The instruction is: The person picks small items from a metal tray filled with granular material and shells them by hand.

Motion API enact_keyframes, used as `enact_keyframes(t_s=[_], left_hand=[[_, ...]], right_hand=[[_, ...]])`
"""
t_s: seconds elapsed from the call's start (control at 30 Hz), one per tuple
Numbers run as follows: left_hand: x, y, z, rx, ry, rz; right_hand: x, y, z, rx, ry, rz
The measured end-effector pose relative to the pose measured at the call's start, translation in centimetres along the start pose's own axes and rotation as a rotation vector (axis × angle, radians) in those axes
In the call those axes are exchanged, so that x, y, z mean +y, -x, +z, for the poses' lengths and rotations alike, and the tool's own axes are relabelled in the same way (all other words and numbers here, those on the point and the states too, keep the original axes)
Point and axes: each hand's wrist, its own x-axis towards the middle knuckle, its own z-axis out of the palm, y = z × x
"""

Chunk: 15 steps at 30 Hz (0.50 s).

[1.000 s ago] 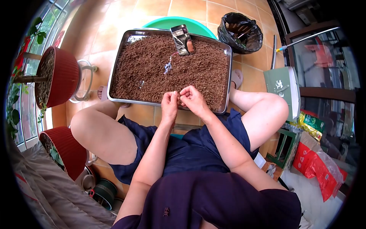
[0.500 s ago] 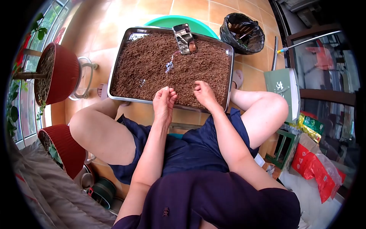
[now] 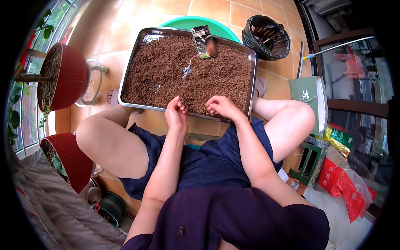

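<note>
A metal tray [image 3: 122, 89] holds a wide layer of brown, crumbly dried bits [image 3: 162, 68]. My left hand [image 3: 177, 114] is over the tray's near rim, its fingers curled inward; whatever they may hold is too small to make out. To its right, my right hand [image 3: 225, 108] hovers low over or touches the bits near the front of the tray. Its fingers are bent together, and their tips point left; I cannot make out anything between them. A phone [image 3: 203, 41] leans on the far rim, and a small pale, bluish patch [image 3: 186, 71] shows among the bits.
Behind the tray is a green basin [image 3: 200, 21]. A bin with a black liner [image 3: 266, 37] stands at the back right. Red plant pots [image 3: 71, 77] line the left side. On the right are a green box [image 3: 307, 100] and a red plastic bag [image 3: 339, 181].
My left hand has drawn back slightly, and its fingertips have separated a little. My right hand has shifted left and slightly toward me. The tray and phone stay in place.
</note>
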Motion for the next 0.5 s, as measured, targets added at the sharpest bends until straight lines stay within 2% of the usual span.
enact_keyframes(t_s=[0.03,0.07,0.2,0.3,0.4,0.5], left_hand=[[0.0,0.0,0.0,0.013,-0.004,-0.011],[0.0,0.0,0.0,0.026,-0.009,-0.02],[0.1,0.1,-0.2,0.046,-0.046,-0.042],[0.1,0.4,0.4,0.05,-0.057,-0.044],[0.0,0.6,0.7,0.046,-0.056,-0.061],[-0.1,0.6,0.6,0.048,-0.046,-0.063]], right_hand=[[-0.5,0.1,0.7,-0.116,-0.104,-0.009],[-1.1,0.2,1.2,-0.121,-0.03,-0.027],[2.3,-2.3,0.4,0.428,0.102,-0.348],[0.9,-1.2,-3.0,0.697,0.222,-0.267],[3.2,-2.1,-5.4,0.833,0.121,-0.226],[4.5,-2.4,-5.4,0.816,-0.035,-0.132]])
